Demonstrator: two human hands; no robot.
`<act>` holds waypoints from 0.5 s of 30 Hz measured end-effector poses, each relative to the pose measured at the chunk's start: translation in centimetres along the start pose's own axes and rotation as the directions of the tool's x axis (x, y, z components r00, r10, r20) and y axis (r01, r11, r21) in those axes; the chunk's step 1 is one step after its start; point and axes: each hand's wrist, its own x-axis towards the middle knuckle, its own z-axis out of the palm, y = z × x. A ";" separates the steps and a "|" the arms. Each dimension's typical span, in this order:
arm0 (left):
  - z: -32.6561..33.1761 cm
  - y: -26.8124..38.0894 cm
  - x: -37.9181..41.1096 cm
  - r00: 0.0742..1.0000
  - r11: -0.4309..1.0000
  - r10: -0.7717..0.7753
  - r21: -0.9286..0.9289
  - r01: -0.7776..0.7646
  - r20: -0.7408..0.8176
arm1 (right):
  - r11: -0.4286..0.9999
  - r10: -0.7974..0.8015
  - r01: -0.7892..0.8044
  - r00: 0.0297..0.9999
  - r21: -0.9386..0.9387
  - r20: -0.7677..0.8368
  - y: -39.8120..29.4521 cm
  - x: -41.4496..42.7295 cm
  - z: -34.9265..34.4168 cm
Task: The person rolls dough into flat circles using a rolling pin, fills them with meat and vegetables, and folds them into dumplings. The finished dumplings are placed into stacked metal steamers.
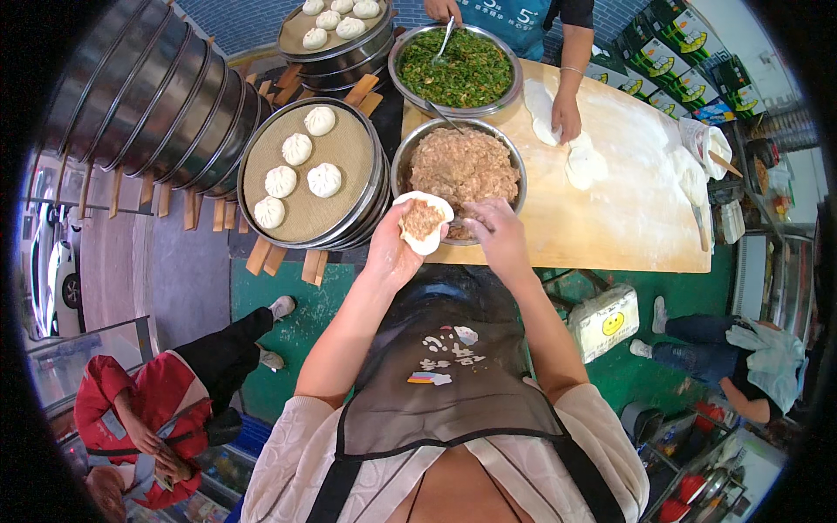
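Note:
My left hand (pixel 391 252) cups a round white dough wrapper (pixel 428 245) with a mound of minced meat filling (pixel 422 219) in its middle. Just right of it, my right hand (pixel 498 235) hovers over the near rim of a steel bowl (pixel 522 186) of pinkish minced filling (pixel 464 160). Its fingers are bent and blurred, so whether they hold anything is unclear. A thin utensil handle (pixel 444 116) leans over the bowl's far rim. To the left, several pleated buns (pixel 324 180) sit spaced out on a lined round steamer tray (pixel 333 216).
Behind stands a bowl of chopped greens (pixel 458 68) with a spoon (pixel 446 40). Across the floured wooden board (pixel 628 222), a co-worker's hand (pixel 566 118) touches dough (pixel 586 163). Stacked steamers (pixel 150 98) rise at left. People stand at lower left (pixel 144 425) and right (pixel 706 353).

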 end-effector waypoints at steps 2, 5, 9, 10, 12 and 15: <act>-0.5 0.3 -0.2 0.992 0.994 -0.097 -0.034 0.100 0.080 | 0.808 0.250 -0.325 0.944 0.492 0.214 -1.3 0.0 -0.7; 0.3 0.0 -1.0 0.982 0.985 -0.169 -0.027 0.172 0.079 | 0.735 0.244 -0.330 0.944 0.593 0.224 -1.6 -0.6 0.1; 0.5 -0.6 -1.0 0.993 0.984 -0.108 0.147 0.099 0.052 | 0.826 0.230 -0.286 0.958 0.486 0.172 -1.3 -1.0 0.4; 0.8 -0.6 -1.3 0.995 0.968 -0.074 0.243 0.057 0.060 | 0.810 0.232 -0.287 0.958 0.512 0.169 -1.5 -0.9 0.3; 0.9 -0.6 -1.4 0.996 0.930 -0.050 0.367 0.018 0.078 | 0.775 0.240 -0.289 0.957 0.562 0.162 -2.0 -0.6 0.1; 1.1 -0.4 -1.4 0.994 0.908 -0.048 0.419 0.003 0.095 | 0.834 0.247 -0.328 0.941 0.444 0.232 -2.0 -0.4 0.0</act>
